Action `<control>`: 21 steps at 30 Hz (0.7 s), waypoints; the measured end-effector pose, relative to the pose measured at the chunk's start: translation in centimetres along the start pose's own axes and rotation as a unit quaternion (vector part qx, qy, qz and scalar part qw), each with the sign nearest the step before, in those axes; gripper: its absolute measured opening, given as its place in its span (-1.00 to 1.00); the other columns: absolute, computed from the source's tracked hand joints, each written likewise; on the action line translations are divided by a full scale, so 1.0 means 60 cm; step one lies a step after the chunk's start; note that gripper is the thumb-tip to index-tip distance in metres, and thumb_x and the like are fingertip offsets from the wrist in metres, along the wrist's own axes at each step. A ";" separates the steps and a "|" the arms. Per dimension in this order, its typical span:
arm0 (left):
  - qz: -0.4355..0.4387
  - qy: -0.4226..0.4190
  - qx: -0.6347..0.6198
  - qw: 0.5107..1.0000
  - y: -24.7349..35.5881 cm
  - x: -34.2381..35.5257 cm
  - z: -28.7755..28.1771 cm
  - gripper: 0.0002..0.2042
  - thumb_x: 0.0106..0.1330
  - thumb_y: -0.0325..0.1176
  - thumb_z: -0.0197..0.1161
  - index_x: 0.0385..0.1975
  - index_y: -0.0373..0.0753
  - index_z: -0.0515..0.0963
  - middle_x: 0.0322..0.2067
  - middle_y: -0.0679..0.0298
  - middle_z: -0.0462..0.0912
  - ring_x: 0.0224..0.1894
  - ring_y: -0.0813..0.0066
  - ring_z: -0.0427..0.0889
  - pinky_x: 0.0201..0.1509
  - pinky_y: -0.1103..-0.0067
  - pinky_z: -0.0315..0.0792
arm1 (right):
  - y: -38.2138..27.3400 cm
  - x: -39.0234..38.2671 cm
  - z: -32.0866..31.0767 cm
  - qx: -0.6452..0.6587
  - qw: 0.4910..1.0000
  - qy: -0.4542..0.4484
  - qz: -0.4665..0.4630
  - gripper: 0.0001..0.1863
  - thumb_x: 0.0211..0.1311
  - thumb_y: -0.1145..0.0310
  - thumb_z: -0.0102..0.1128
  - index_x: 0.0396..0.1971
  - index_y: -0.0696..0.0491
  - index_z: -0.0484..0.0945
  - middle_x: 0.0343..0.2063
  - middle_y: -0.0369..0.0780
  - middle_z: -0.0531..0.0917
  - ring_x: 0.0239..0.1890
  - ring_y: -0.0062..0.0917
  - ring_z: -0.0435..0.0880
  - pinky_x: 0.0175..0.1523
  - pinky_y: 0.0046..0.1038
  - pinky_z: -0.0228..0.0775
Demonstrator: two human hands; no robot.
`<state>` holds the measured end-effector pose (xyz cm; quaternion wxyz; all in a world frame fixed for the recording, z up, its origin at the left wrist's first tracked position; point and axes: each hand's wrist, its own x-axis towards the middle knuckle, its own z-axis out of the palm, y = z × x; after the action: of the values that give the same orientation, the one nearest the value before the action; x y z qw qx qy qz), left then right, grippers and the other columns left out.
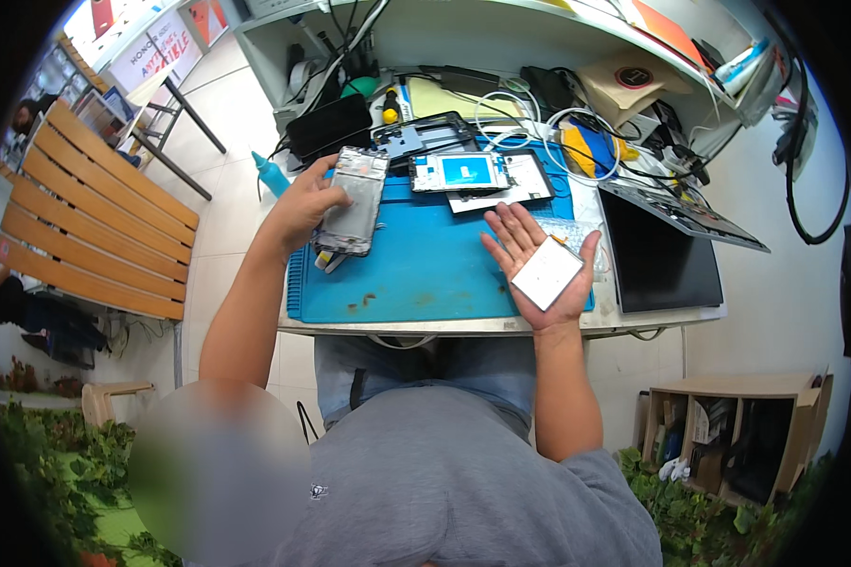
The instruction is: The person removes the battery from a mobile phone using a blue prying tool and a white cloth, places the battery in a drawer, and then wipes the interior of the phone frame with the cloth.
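My left hand [301, 206] grips a grey phone frame [355, 203] by its left edge, thumb across its face, above the left part of the blue work mat [425, 269]. My right hand [518, 249] lies palm up over the mat's right side, fingers stretched out. On that palm rests a flat white phone battery [547, 272] with a small orange tab at its top. An opened phone [459, 173] with a bright blue patch sits beyond, between my hands, partly over a dark-edged panel [534, 192]. Behind it is a black phone frame [435, 135].
At the mat's left stands a teal squeeze bottle [271, 174]; a black device [331, 128] lies behind. White cables [586, 113] and a paper bag [631, 77] crowd the back right. An opened laptop [667, 265] and clear plastic wrap [581, 231] are at right. A shelf overhangs the back.
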<state>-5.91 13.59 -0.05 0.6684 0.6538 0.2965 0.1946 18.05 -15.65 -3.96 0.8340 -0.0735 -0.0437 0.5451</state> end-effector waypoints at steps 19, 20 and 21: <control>-0.014 -0.063 -0.023 0.998 -0.014 -0.019 0.008 -0.29 0.44 -0.58 0.27 0.61 -0.38 0.26 -0.01 0.21 0.84 -0.04 0.48 0.85 -0.01 0.50 0.79 | -0.048 -0.046 -0.031 -0.094 0.995 0.040 0.014 0.17 0.45 -0.62 -0.15 0.38 0.33 0.47 0.08 0.07 0.77 0.16 0.02 0.77 0.21 0.35 0.62; -0.014 -0.061 -0.029 0.998 -0.012 -0.023 0.012 -0.31 0.45 -0.56 0.30 0.59 -0.37 0.28 0.01 0.20 0.84 -0.03 0.45 0.85 0.03 0.48 0.78 | -0.049 -0.044 -0.032 -0.094 0.995 0.040 0.016 0.17 0.45 -0.62 -0.15 0.38 0.33 0.47 0.08 0.07 0.77 0.16 0.02 0.77 0.21 0.35 0.62; -0.014 -0.059 -0.030 0.998 -0.011 -0.024 0.012 -0.31 0.45 -0.56 0.30 0.59 -0.37 0.28 0.01 0.20 0.84 -0.03 0.45 0.85 0.03 0.48 0.78 | -0.050 -0.041 -0.031 -0.100 0.994 0.039 0.018 0.15 0.45 -0.62 -0.15 0.37 0.33 0.48 0.08 0.07 0.77 0.15 0.01 0.77 0.21 0.35 0.63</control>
<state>-6.64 12.08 -0.52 0.7067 0.6398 0.2596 0.1546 20.05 -19.21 -5.28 0.8133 -0.1789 -0.0638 0.5499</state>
